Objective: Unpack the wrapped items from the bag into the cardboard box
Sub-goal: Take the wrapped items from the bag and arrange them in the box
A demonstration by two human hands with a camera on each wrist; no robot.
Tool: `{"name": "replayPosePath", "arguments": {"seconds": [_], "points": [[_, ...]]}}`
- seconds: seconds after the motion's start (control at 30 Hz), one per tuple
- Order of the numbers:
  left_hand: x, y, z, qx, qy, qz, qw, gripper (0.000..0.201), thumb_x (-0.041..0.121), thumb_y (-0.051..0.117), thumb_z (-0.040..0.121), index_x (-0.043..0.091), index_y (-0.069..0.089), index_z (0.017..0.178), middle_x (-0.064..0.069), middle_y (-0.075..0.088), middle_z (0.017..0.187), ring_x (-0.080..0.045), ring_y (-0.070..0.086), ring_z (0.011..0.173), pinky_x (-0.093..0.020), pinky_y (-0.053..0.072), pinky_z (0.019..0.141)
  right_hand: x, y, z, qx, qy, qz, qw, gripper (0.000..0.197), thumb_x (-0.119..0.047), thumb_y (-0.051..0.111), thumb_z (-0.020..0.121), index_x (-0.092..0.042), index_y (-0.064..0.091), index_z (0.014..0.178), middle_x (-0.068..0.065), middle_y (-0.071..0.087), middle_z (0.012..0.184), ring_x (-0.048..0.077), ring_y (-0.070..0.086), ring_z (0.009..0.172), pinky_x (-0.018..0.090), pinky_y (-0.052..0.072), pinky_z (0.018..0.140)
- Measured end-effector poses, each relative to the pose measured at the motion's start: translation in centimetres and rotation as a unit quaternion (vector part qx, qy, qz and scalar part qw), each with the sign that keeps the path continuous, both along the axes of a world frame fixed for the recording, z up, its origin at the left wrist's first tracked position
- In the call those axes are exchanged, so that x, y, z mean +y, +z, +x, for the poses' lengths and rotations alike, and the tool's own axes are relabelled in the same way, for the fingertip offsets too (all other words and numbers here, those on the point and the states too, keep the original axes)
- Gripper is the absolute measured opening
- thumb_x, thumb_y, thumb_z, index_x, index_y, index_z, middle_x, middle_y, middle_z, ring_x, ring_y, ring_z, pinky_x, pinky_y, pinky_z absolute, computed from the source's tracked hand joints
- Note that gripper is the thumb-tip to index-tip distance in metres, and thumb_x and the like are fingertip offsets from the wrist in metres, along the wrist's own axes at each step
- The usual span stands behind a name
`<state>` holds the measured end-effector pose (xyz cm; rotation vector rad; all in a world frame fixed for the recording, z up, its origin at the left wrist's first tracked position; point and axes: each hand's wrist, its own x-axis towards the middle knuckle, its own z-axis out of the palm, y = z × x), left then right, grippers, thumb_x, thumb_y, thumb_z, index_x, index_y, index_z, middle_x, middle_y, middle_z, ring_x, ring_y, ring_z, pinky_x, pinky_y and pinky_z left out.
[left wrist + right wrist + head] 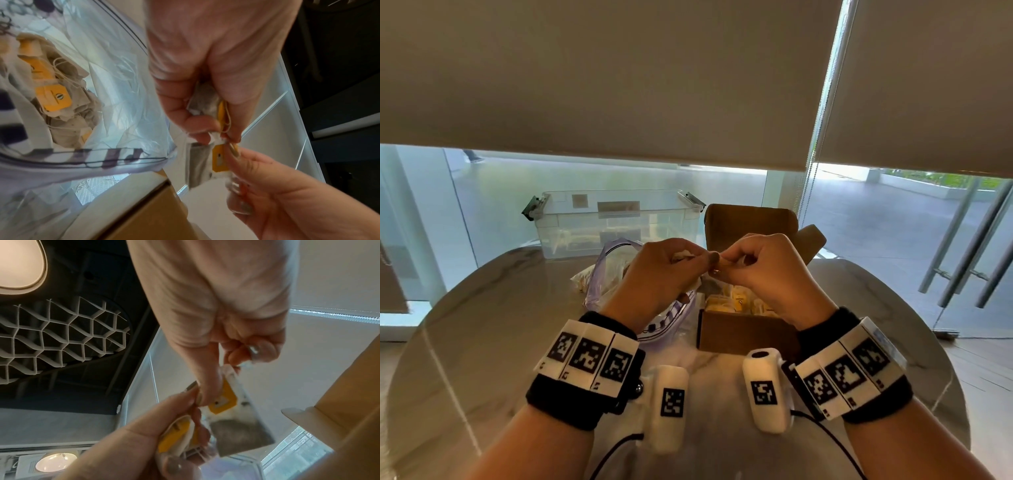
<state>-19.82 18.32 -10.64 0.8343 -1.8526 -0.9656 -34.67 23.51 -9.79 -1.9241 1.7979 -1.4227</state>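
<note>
Tea bags (200, 160) are being pinched between both hands, left hand (664, 270) and right hand (760, 270), just above the cardboard box (746, 330); so the box is lying straight below, slightly right.

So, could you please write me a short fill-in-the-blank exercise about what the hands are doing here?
1. The tea bags pinched by both hands carry tags coloured ____.
2. The cardboard box on the table has its lid ____.
3. The plastic bag lies to the ____ of the box.
4. Behind the bag stands a ____ storage bin.

Missing words: yellow; open; left; clear
</note>
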Motion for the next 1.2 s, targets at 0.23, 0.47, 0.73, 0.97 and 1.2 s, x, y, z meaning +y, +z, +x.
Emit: {"name": "replayPosePath", "arguments": {"seconds": [0.23,0.47,0.73,0.97,1.2], "points": [[-0.3,-0.1,0.2,-0.113,0.003,-0.030,0.993,0.015,0.041,0.063,0.083,0.027,0.063,0.076,0.008,0.061,0.061,0.000,0.052,0.046,-0.010,0.037,0.045,2.8,2.2,-3.3,-0.004,-0.043,0.059,0.997,0.004,-0.014,0.068,0.083,-0.015,0.064,0.082,0.003,0.066,0.079,0.013,0.064,0.069,0.020,0.051,0.063],[-0.3,-0.4,0.4,-0.198,-0.016,-0.066,0.978,0.014,0.034,0.068,0.082,0.021,0.070,0.085,0.013,0.062,0.070,0.001,0.056,0.064,-0.013,0.039,0.059,4.8,3.0,-7.7,0.117,-0.058,0.087,0.988,0.018,-0.010,0.078,0.071,-0.015,0.067,0.083,0.004,0.067,0.088,0.018,0.063,0.085,0.029,0.052,0.077],[-0.2,-0.7,0.2,-0.255,-0.050,-0.059,0.964,0.011,0.031,0.068,0.083,0.023,0.072,0.089,0.019,0.058,0.067,0.006,0.054,0.060,-0.006,0.035,0.056,3.1,1.4,-9.1,0.274,-0.038,0.262,0.925,0.020,-0.022,0.078,0.071,-0.004,0.071,0.069,0.015,0.063,0.068,0.022,0.054,0.064,0.031,0.044,0.060],[-0.4,-1.0,0.0,-0.256,-0.049,-0.064,0.963,0.013,0.031,0.069,0.082,0.020,0.072,0.088,0.021,0.056,0.064,0.005,0.052,0.059,-0.008,0.033,0.055,1.3,0.6,-7.8,0.366,-0.008,0.387,0.847,0.034,0.001,0.053,0.084,-0.019,0.056,0.057,-0.004,0.044,0.058,0.009,0.039,0.057,0.017,0.033,0.058],[-0.7,-1.1,0.2,-0.261,-0.059,-0.071,0.961,0.010,0.034,0.069,0.082,0.025,0.071,0.085,0.022,0.057,0.072,0.005,0.054,0.071,-0.011,0.035,0.061,0.1,-0.9,-8.5,0.358,-0.068,0.319,0.875,0.019,-0.007,0.058,0.083,-0.018,0.058,0.068,-0.006,0.050,0.069,0.010,0.046,0.070,0.022,0.041,0.066]]}}
